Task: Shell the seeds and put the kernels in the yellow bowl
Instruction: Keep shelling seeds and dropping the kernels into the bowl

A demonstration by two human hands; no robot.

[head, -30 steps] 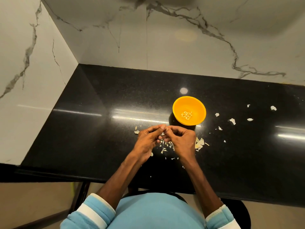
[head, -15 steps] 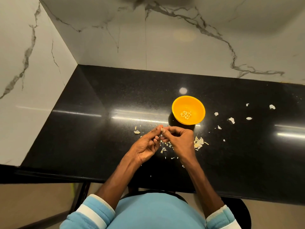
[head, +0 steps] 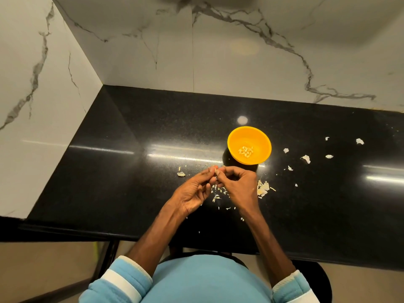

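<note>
Fingertips (head: 211,169) of both hands meet in front of me, with a small pale seed (head: 217,172) pinched between them. My left hand (head: 192,191) grips it with thumb and forefinger. Its other fingers are loosely curled beneath, and the palm is turned partly up. My right hand (head: 240,184) pinches the same seed from the other side, knuckles up and fingers bent. The yellow bowl (head: 263,156) stands just beyond the right fingers, close to them but apart, upright on the black counter (head: 131,171). A small heap of kernels (head: 246,151) lies at its bottom. Shell scraps (head: 218,193) lie under and between the hands. A denser clump (head: 263,188) sits just right of the right knuckles, and one bit (head: 181,173) lies left of the left fingertips. Larger white flakes (head: 306,159) are scattered well off to the right.
</note>
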